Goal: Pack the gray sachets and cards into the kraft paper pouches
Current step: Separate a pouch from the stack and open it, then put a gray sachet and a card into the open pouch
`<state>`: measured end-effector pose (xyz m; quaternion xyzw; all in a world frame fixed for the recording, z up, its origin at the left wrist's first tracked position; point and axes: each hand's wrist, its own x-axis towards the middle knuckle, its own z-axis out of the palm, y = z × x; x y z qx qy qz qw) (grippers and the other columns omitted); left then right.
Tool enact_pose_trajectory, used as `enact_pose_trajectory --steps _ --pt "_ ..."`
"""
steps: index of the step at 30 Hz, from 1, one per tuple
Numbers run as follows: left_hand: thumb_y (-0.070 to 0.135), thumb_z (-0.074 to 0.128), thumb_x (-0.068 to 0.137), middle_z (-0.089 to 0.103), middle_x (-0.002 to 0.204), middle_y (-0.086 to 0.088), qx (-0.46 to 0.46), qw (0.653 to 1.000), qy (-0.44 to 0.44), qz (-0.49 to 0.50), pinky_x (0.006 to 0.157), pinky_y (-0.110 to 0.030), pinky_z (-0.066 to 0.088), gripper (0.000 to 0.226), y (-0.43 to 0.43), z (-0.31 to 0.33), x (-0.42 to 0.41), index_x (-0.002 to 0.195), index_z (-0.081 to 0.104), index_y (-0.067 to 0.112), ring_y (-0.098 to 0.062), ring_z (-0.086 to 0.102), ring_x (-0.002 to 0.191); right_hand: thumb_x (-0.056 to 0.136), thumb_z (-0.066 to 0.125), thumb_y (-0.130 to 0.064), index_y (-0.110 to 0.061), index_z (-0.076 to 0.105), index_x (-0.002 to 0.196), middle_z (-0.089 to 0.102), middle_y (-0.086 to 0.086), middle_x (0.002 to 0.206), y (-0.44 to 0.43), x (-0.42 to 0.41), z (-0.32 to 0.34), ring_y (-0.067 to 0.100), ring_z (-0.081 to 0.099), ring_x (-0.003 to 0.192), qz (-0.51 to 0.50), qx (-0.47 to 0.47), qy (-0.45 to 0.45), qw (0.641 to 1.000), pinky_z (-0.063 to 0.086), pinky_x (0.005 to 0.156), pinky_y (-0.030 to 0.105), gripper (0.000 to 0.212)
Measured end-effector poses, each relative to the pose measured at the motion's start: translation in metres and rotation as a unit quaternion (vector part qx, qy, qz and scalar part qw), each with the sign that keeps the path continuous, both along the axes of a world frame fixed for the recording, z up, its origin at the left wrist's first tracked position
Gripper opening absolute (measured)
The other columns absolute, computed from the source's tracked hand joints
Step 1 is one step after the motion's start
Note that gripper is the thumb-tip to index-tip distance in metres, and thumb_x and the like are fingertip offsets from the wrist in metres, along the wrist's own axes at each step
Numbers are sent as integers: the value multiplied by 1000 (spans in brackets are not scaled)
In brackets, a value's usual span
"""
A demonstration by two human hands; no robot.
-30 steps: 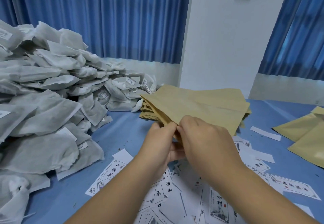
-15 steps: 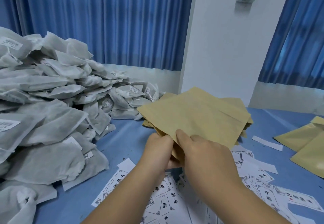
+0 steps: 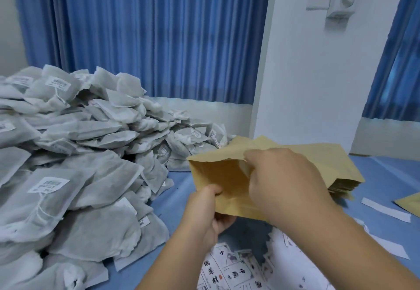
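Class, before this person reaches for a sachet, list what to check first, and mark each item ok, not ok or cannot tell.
1. Pouch held: ok; left hand grips its lower edge, right hand pinches its top edge.
2. Pouch mouth open: cannot tell; the right hand hides it.
3. A hand free: not ok; both hold the pouch.
4. Sachets close by: ok; piled left of the hands.
5. Cards close by: ok; spread below the hands.

A flat tan kraft paper pouch (image 3: 218, 185) is held in the air, tilted, its mouth pulled open. A stack of matching kraft pouches (image 3: 341, 164) lies just behind. Soft gray fabric sachets with white labels (image 3: 79, 176) are heaped high at left. White printed cards (image 3: 229, 269) lie scattered below.
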<state>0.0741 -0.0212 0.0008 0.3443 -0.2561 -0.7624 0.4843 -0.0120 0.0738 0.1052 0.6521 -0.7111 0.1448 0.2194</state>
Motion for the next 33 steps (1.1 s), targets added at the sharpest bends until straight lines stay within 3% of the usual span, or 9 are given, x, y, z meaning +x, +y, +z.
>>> enact_pose_trajectory --steps 5,7,10,14,18,24,28,30,33 --pt "36 62 91 75 83 -7 -44 993 -1 108 53 -30 54 23 -6 4 3 103 66 17 -21 71 64 77 45 -9 -19 35 64 39 -2 67 -15 14 1 15 34 56 37 33 -28 998 19 45 28 19" --pt "23 61 90 72 76 -6 -56 988 -16 144 47 -26 50 15 -6 6 9 100 63 12 -20 66 58 78 47 -9 -20 49 69 51 -1 72 -23 13 5 21 47 65 47 34 -67 996 29 46 29 14" --pt "7 58 84 60 68 -6 -100 977 -89 165 41 -22 45 10 -3 8 13 93 56 11 -15 57 46 74 53 -8 -29 68 93 65 -2 84 -31 7 16 19 57 72 45 9 -149 988 51 59 28 32" --pt "12 58 86 60 69 -1 -163 961 -149 164 39 -21 43 13 -1 11 10 98 55 14 -7 57 43 72 53 -7 -45 68 105 65 -7 92 -35 -2 19 18 55 69 58 29 -209 976 38 49 20 53" --pt "16 58 90 64 76 -3 -179 961 -143 154 40 -23 42 21 0 16 11 108 53 25 -15 62 51 79 47 -4 -49 62 118 60 -6 125 -41 -12 15 21 57 105 45 49 -216 974 41 70 23 61" --pt "33 51 97 63 89 14 -251 926 -164 231 42 -23 40 7 8 32 24 103 54 33 -14 58 54 84 46 -6 -48 63 116 61 -12 126 -38 -22 15 19 57 110 53 49 -224 972 48 82 26 55" --pt "23 59 85 58 102 15 -359 834 -291 302 67 -33 51 17 5 64 50 93 56 37 -19 63 83 86 46 -8 -48 62 118 61 -13 124 -36 -21 17 17 58 104 53 49 -231 970 48 79 25 54" --pt "19 60 82 52 110 9 -420 744 -423 303 79 -28 45 22 -7 89 65 93 53 36 -9 57 88 87 46 -8 -48 60 120 60 -12 126 -35 -20 17 18 58 107 55 50 -228 971 48 83 26 54" --pt "23 60 85 42 124 1 -420 598 -615 296 76 -29 38 31 -41 127 92 115 52 25 -17 52 97 86 42 -6 -51 57 123 61 -9 127 -36 -15 17 19 59 107 47 64 -226 971 50 85 28 60"
